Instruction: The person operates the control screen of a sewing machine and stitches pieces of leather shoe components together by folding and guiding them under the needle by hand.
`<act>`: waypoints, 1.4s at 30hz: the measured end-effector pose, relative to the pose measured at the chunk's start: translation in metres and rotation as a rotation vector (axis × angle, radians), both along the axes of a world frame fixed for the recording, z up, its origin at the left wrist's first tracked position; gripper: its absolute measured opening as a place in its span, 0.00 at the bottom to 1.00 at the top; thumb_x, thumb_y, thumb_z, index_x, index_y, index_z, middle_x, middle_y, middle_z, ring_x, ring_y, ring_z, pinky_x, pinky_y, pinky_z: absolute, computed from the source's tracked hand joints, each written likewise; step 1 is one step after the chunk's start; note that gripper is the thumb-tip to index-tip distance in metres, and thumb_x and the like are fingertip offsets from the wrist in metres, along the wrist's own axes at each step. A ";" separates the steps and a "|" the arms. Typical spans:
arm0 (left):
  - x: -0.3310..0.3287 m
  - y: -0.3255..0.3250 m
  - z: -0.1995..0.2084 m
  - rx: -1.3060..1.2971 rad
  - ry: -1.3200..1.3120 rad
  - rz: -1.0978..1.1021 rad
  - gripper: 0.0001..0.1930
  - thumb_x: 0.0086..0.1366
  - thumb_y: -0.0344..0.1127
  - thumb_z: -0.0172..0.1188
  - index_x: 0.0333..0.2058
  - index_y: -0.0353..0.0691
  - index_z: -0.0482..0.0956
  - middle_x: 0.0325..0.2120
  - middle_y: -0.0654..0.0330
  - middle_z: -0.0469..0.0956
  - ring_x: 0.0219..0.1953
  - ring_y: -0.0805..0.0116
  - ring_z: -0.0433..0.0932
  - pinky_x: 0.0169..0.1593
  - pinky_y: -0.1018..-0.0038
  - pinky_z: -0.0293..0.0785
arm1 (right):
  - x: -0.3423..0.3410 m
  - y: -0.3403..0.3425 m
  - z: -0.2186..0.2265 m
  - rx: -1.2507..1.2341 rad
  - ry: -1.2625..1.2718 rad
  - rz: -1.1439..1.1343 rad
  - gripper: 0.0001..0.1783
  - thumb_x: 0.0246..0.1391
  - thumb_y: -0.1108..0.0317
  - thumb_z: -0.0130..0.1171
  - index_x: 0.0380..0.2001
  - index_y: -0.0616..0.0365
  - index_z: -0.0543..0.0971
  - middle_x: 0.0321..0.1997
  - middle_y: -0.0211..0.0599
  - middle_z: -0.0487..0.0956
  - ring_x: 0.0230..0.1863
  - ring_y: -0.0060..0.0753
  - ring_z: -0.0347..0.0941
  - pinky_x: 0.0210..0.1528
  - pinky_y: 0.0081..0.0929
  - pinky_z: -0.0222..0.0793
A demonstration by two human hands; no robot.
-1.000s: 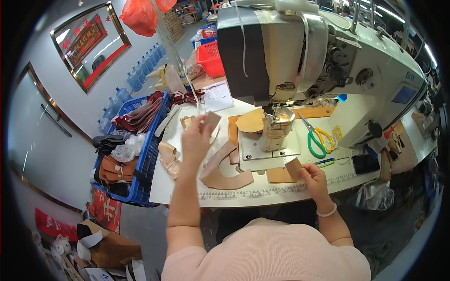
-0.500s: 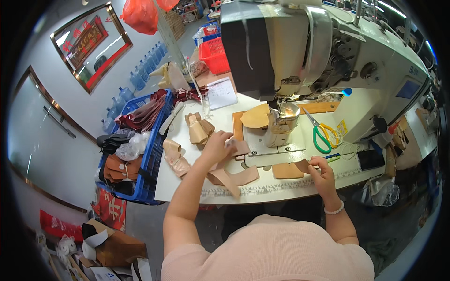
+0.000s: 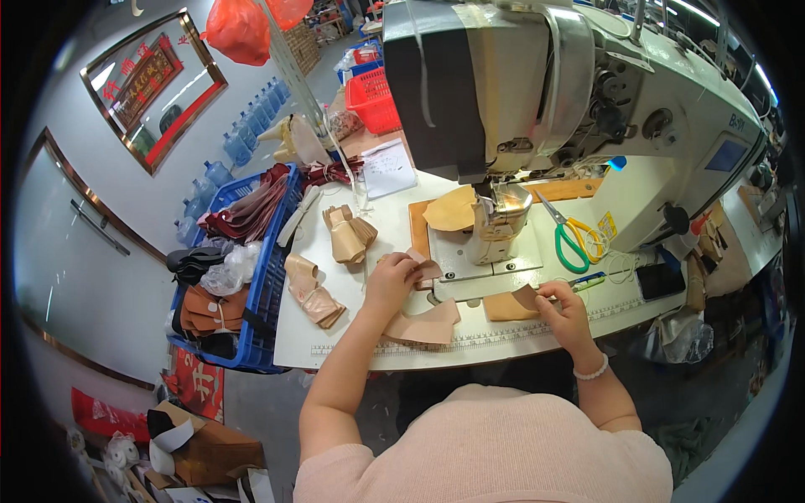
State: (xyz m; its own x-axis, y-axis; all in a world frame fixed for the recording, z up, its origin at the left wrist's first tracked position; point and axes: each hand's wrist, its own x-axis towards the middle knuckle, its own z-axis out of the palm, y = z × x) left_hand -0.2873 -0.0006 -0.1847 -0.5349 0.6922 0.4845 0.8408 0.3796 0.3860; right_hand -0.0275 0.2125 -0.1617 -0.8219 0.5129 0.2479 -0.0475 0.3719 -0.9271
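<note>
My left hand (image 3: 392,283) has its fingers curled on a small pinkish-beige leather-like piece (image 3: 429,267), left of the sewing machine's post (image 3: 496,239). Just below lies a curved piece of the same colour (image 3: 429,325), partly behind my left wrist. At the front of the table my right hand (image 3: 564,313) pinches the raised corner of a brown piece (image 3: 527,297). Beneath that corner a flat tan piece (image 3: 503,308) rests on the table. A yellowish-tan piece (image 3: 451,210) lies beside the machine's post. Two bundles of cut pieces, a tan one (image 3: 348,235) and a pinkish one (image 3: 312,293), sit left of my left hand.
The sewing machine's head (image 3: 537,84) overhangs the table. Green-and-yellow-handled scissors (image 3: 572,243), a small green tool (image 3: 589,282) and a dark phone (image 3: 660,281) lie to the right. A ruler strip (image 3: 470,340) follows the front edge. A full blue basket (image 3: 267,310) stands left.
My left hand has shifted slightly and its fingers have closed over the pinkish piece. The curved strip below has swung round. My right hand has moved slightly left, still holding the brown corner.
</note>
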 end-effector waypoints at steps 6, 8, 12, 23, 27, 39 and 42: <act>0.002 0.001 -0.009 0.091 0.071 -0.029 0.08 0.50 0.31 0.65 0.31 0.39 0.80 0.34 0.59 0.79 0.37 0.59 0.76 0.40 0.68 0.74 | -0.027 -0.005 0.020 0.304 0.133 0.144 0.03 0.45 0.75 0.57 0.27 0.59 0.76 0.31 0.35 0.76 0.46 0.42 0.70 0.49 0.35 0.64; 0.003 0.003 -0.009 0.079 0.081 -0.007 0.08 0.51 0.31 0.64 0.32 0.40 0.80 0.36 0.60 0.79 0.39 0.60 0.76 0.41 0.68 0.74 | -0.041 -0.010 0.014 0.285 0.146 0.154 0.03 0.43 0.75 0.57 0.26 0.57 0.76 0.31 0.34 0.76 0.48 0.44 0.69 0.50 0.37 0.63; 0.002 0.002 -0.007 0.085 0.032 -0.023 0.08 0.49 0.29 0.65 0.31 0.39 0.79 0.34 0.60 0.78 0.37 0.60 0.76 0.39 0.69 0.74 | -0.055 -0.012 0.001 0.275 0.111 0.222 0.04 0.43 0.72 0.58 0.26 0.55 0.77 0.31 0.34 0.77 0.50 0.43 0.69 0.53 0.38 0.60; -0.001 -0.035 0.025 -0.002 -0.238 -0.231 0.10 0.45 0.17 0.60 0.28 0.37 0.79 0.34 0.59 0.78 0.43 0.61 0.75 0.48 0.69 0.71 | -0.164 -0.046 0.001 0.479 -0.257 0.734 0.11 0.44 0.60 0.52 0.24 0.56 0.75 0.44 0.40 0.78 0.47 0.42 0.72 0.66 0.44 0.45; 0.025 -0.099 0.068 0.453 -0.457 -0.393 0.06 0.52 0.22 0.61 0.30 0.37 0.78 0.29 0.61 0.80 0.52 0.51 0.71 0.56 0.57 0.64 | -0.162 -0.041 0.003 0.570 -0.411 0.706 0.14 0.43 0.56 0.53 0.22 0.56 0.74 0.54 0.43 0.73 0.54 0.40 0.67 0.66 0.45 0.43; 0.045 -0.104 0.172 0.964 -0.086 -0.027 0.05 0.57 0.27 0.58 0.32 0.37 0.72 0.26 0.64 0.72 0.24 0.79 0.69 0.26 0.83 0.64 | -0.093 -0.006 0.059 0.611 0.055 0.599 0.05 0.47 0.69 0.61 0.23 0.58 0.78 0.32 0.38 0.77 0.45 0.39 0.71 0.49 0.36 0.63; 0.028 -0.031 0.193 0.404 -0.685 -0.199 0.08 0.54 0.25 0.60 0.34 0.33 0.76 0.26 0.62 0.78 0.26 0.79 0.73 0.29 0.83 0.67 | -0.056 0.031 0.103 0.624 0.098 0.429 0.05 0.43 0.72 0.65 0.26 0.57 0.81 0.25 0.32 0.76 0.34 0.34 0.71 0.38 0.29 0.67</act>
State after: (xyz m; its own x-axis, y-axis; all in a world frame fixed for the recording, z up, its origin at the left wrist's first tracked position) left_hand -0.2595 -0.0316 0.0081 -0.6882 0.6477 0.3269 0.4057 -0.0300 0.9135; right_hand -0.0831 0.2436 -0.0585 -0.8767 -0.1053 0.4693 -0.3773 0.7557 -0.5353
